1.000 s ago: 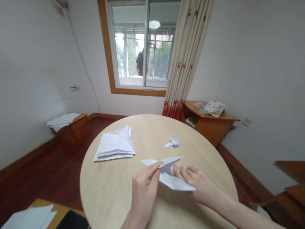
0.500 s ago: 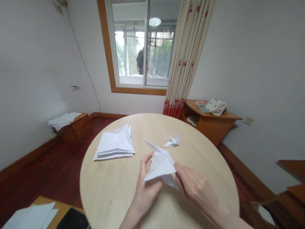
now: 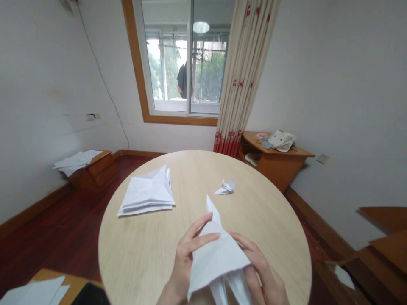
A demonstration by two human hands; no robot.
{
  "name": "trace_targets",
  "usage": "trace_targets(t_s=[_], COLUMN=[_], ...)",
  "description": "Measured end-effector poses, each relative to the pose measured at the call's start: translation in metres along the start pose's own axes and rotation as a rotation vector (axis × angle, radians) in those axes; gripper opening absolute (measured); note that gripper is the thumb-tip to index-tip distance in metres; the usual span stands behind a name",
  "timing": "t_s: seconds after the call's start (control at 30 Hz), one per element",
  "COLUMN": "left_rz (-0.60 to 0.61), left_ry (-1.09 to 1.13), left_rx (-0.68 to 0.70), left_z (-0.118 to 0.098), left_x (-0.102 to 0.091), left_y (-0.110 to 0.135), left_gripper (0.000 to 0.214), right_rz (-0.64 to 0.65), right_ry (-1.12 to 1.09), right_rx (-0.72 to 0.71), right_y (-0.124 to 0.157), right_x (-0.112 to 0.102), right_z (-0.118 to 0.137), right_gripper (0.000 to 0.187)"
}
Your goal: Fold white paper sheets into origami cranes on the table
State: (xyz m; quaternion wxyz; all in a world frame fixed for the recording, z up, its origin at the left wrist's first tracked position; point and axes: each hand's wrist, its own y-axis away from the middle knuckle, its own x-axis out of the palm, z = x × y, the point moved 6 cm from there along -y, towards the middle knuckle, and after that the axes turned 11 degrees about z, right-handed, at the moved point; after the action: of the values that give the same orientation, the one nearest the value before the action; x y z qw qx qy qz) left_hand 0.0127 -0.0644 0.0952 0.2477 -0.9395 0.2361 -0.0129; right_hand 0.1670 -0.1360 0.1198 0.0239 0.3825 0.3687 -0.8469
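Note:
A partly folded sheet of white paper (image 3: 219, 256) is held between my two hands above the near part of the round table (image 3: 143, 250). My left hand (image 3: 189, 250) grips its left side, with fingers laid over the upper face. Around the right edge closes my right hand (image 3: 259, 267), its fingers partly behind the paper. A narrow point of the sheet rises away from me, and loose flaps hang below. Beyond it sits a small folded paper bird (image 3: 225, 187). To the left lies a stack of creased white papers (image 3: 146, 192).
A wooden corner cabinet (image 3: 273, 163) with a cloth bag (image 3: 281, 140) stands behind the table at right. Papers lie on a low wooden cabinet (image 3: 100, 165) at left. More sheets (image 3: 38, 292) and a black object (image 3: 90, 295) are at bottom left.
The folded paper has come nearer to me and turned, its point now facing away and its flaps opening below. Both hands have shifted with it, the left fingers now over its face.

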Motion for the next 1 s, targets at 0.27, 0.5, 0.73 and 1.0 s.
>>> trace_targets(t_s=[0.27, 0.5, 0.73, 1.0], left_rz=[0.184, 0.165, -0.222, -0.408], left_ry=[-0.064, 0.354, 0.503, 0.063], left_rx=[-0.152, -0.524, -0.574, -0.225], left_z=[-0.016, 0.002, 0.030, 0.031], left_x=[-0.010, -0.004, -0.019, -0.006], left_y=[-0.004, -0.008, -0.004, 0.006], left_gripper=[0.033, 0.039, 0.067, 0.105], right_rz=[0.451, 0.779, 0.923, 0.379], right_ry=[-0.123, -0.239, -0.361, -0.547], right_rx=[0.333, 0.356, 0.517, 0.533], right_y=[-0.032, -0.088, -0.117, -0.076], right_x=[-0.028, -0.045, -0.020, 0.022], right_z=[-0.024, -0.037, -0.051, -0.030], right_gripper=[0.029, 0.028, 0.030, 0.039])
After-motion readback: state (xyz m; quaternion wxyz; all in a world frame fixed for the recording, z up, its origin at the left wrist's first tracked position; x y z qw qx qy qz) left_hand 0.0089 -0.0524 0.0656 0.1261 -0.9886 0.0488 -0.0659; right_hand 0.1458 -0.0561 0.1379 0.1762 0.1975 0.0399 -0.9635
